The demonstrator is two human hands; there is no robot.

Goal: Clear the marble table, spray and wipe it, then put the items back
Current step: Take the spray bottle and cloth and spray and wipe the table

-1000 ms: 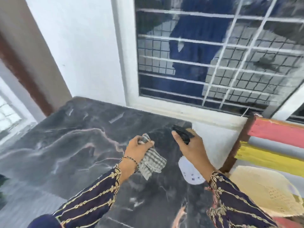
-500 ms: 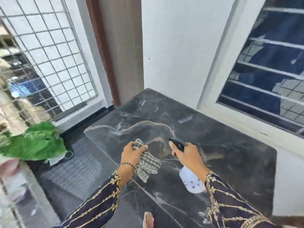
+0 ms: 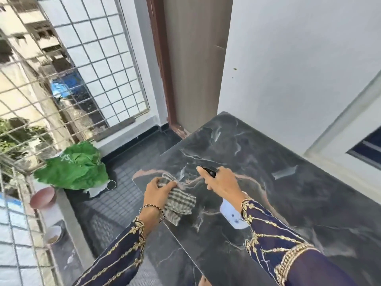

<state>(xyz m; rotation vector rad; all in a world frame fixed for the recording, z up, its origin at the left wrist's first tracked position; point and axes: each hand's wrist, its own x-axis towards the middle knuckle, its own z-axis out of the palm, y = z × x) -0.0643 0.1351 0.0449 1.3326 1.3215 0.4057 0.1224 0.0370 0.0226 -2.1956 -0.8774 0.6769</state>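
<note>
Left hand (image 3: 157,191) grips a checked cloth (image 3: 179,203) bunched over the near-left part of the dark marble table (image 3: 299,195). Right hand (image 3: 221,183) is curled round a spray bottle (image 3: 232,213), index finger extended along its black nozzle. Hands near each other, not touching. Green bag (image 3: 75,167) on the floor at left.

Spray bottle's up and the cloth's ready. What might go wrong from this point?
1. The spray bottle in the right hand points toward the marble table's left edge; mist may drift onto the floor and green bag.
2. A wet floor by the bare foot could be slippery.
3. The left hand grips the cloth bunched, so wiping may streak.
</note>
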